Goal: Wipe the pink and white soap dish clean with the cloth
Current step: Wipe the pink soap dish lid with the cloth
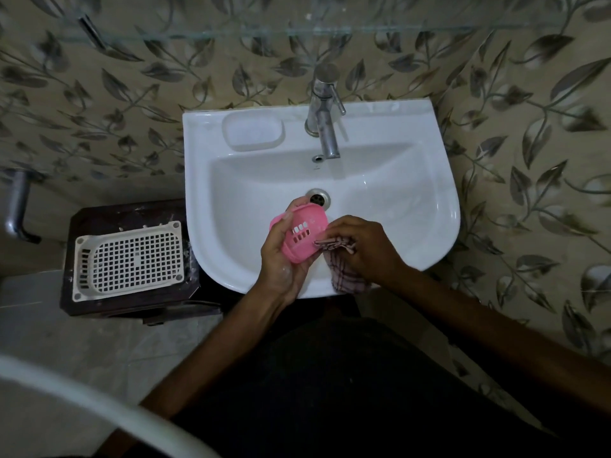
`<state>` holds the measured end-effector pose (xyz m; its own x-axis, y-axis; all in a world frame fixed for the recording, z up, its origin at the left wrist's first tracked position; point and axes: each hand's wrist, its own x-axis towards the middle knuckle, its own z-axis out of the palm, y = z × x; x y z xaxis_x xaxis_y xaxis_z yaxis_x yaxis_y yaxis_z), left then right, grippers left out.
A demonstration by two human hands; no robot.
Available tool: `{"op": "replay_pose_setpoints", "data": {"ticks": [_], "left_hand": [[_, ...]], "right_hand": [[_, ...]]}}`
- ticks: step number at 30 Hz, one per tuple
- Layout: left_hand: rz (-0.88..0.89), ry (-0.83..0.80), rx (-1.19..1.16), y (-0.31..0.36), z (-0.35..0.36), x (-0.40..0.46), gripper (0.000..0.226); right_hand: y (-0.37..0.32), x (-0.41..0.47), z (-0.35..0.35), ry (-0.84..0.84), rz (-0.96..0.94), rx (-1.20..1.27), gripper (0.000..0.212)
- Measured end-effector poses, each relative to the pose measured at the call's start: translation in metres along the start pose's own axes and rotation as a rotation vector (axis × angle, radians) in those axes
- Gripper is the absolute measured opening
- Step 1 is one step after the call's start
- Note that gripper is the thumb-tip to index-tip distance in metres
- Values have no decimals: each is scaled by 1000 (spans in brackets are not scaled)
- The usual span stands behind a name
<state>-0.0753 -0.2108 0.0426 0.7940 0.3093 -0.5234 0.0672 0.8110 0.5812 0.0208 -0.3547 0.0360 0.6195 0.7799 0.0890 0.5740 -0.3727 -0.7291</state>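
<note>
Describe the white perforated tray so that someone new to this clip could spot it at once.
Start at the white sink, then look to its left, where a dark wooden stand sits lower down. The white tray lies flat on top, a rectangular grid of square holes, unlike the smaller pink piece held over the basin.

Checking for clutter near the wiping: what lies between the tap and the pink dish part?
In the head view, only bare white basin: the overflow hole below the tap, then the drain, partly hidden behind the pink dish part.
</note>
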Motion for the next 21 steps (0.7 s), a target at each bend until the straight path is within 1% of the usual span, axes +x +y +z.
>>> {"op": "replay_pose_setpoints", "data": {"ticks": [2,4,5,8,10,12,13,15,17,18,19,20,21], "left_hand": [[5,-17,13,0,-1,-2,64],[22,-54,-14,-2,-5,-4,56],[18,-57,-32,-2,-5,-5,55],[-38,-50,-7,3,-2,-2,67],[-117,-61,15,9,-3,1,67],[-181,-108,11,16,-6,4,70],[-189,-160,23,20,-8,5,74],[-148,-302,74,28,-10,7,90],[-56,-411,170,27,-11,9,106],[21,-410,239,25,-9,8,109],[106,-378,296,22,-6,7,106],[168,-344,319,20,-1,7,100],[199,-302,291,18,2,7,92]], "right_hand": [[-6,-7,7,-17,-26,3,30],[-19,-14,13,-112,-99,40,38],[-18,-15,13,-146,-106,51,41],[1,-10,3,-100,-33,-47,38],[4,-15,2,-102,-6,-117,42],[-2,-20,4,-72,-26,-125,41],[-4,-20,4,-38,-34,-106,39],[-4,-14,2,59,-28,-45,32],[-7,-7,3,142,-11,37,30],[-12,-6,6,167,3,70,32],[-19,-6,12,182,20,93,32],[-25,-8,18,189,26,95,32],[-27,-12,24,177,13,79,32]]}}
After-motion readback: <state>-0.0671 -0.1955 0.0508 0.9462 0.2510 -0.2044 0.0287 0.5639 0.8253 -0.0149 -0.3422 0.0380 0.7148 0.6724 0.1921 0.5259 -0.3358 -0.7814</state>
